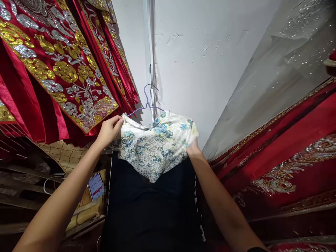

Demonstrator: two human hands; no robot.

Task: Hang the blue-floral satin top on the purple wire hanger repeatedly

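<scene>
A clothing shop or costume storeroom: red satin garments point(60, 66) with gold and silver embroidery hang along the left, more red embroidered fabric point(283, 164) and a sheer sequinned cover point(275, 77) on the right, against a plain white wall point(199, 52).

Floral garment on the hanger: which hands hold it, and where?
Both: left hand pinches the floral garment at one shoulder edge; right hand holds the opposite edge.

You are facing a white plaster wall point(199, 52) at 12 o'clock, a pale pipe point(150, 52) running down it. Red embroidered drapes point(52, 66) are hanging at 10 o'clock, more red cloth point(288, 154) is lying at 3 o'clock under a sheer sequined veil point(283, 66). A phone point(95, 186) is glowing at 8 o'clock on bamboo matting point(86, 210).
</scene>
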